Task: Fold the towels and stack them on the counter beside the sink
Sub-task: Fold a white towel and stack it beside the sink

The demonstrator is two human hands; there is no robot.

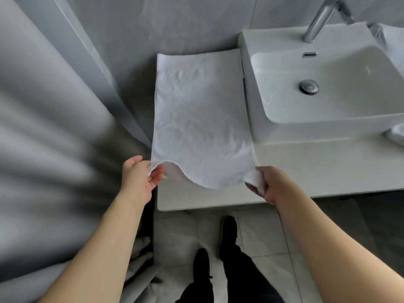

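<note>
Here the white towel (201,119) lies lengthwise on the counter (306,171), directly at 9 o'clock of the sink (328,88), with its far edge against the wall at 12 o'clock. Its near edge is lifted clear of the counter and sags in the middle between two held corners.

The left hand (140,178) holds the near-left corner: the thumb lies on top of the cloth, the fingers are curled underneath. The right hand (269,184) holds the near-right corner bunched inside curled fingers, knuckles upward. Both grips look like light pinches rather than full fists.

Step in hand, by judgement: the towel is spread out and the first fold is being started from the near edge. The next move calls for carrying both corners together toward 12 o'clock, keeping them level so the sag does not crease, and laying them on the far corners with the side edges aligned.

Further out, a chrome tap (319,20) stands at 12 o'clock of the basin. More white cloth (395,134) shows at 3 o'clock of the sink, partly cut off by the frame. A grey curtain (54,127) hangs at 9 o'clock of the towel. More white fabric (142,254) lies low by the curtain, beside the person's dark shoes (227,228).
</note>
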